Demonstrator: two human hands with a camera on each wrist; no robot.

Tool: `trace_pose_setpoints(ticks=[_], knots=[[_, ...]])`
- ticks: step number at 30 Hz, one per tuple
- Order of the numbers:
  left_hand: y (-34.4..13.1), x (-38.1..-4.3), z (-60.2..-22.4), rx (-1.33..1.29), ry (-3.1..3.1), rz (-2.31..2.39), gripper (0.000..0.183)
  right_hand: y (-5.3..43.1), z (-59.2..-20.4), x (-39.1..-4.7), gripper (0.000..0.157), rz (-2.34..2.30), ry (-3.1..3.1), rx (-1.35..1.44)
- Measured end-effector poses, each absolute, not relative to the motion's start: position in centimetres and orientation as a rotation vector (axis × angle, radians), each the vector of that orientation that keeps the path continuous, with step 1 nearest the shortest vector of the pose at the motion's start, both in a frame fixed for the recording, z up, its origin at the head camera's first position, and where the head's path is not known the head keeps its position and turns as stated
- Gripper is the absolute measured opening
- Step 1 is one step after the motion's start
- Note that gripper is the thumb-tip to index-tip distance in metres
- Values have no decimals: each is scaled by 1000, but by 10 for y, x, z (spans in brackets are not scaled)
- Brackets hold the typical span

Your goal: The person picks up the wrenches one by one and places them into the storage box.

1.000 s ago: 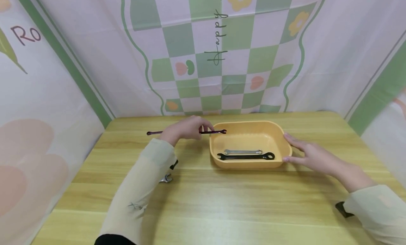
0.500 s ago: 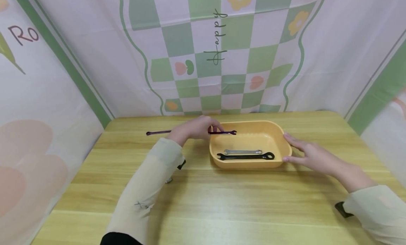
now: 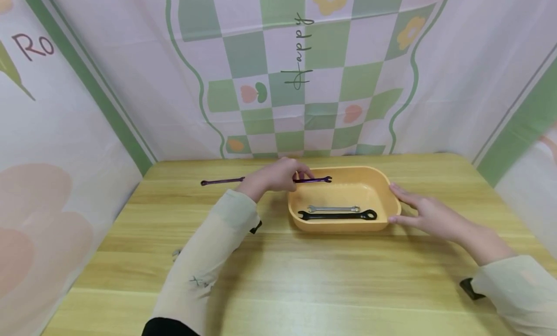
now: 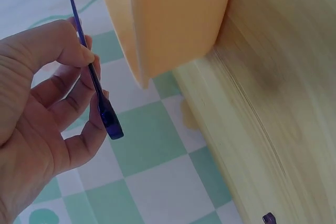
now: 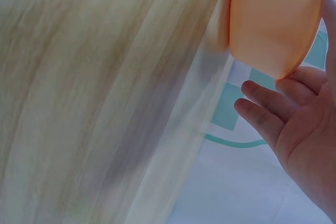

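My left hand (image 3: 283, 175) pinches a purple wrench (image 4: 100, 90) between thumb and fingers. The wrench's open end reaches over the left side of a yellow plastic bin (image 3: 344, 226). Inside the bin, a small silver wrench (image 3: 334, 209) lies behind a larger black wrench (image 3: 337, 215). My right hand (image 3: 431, 215) rests against the bin's right end, fingers and thumb spread along it. In the right wrist view its fingers (image 5: 265, 114) are extended, some touching the bin's edge. Another purple wrench (image 3: 222, 181) lies on the table behind my left wrist.
A silver tool end (image 3: 176, 253) shows beside my left sleeve, the rest hidden under the arm. The wooden table (image 3: 304, 283) meets a patterned cloth (image 3: 278, 84) at its back edge. Cloth also hangs at both sides.
My left hand has moved right with its purple wrench, which now extends farther over the bin. More of the purple wrench on the table shows. My right hand and the bin stay put.
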State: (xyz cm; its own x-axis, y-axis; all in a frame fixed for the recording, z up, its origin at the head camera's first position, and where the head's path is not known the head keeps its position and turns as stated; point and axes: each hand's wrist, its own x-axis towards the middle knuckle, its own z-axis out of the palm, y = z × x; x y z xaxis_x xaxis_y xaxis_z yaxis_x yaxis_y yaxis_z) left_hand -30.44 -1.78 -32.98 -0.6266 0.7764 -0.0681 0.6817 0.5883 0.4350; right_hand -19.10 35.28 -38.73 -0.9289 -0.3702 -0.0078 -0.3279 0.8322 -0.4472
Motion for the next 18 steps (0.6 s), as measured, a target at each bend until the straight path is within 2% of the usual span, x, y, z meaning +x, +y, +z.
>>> trace_pose_setpoints(ticks=[18], knots=[[4,-302,-335,1254,2569,557,54,353,-387,-191,93,-690,2915,-562]])
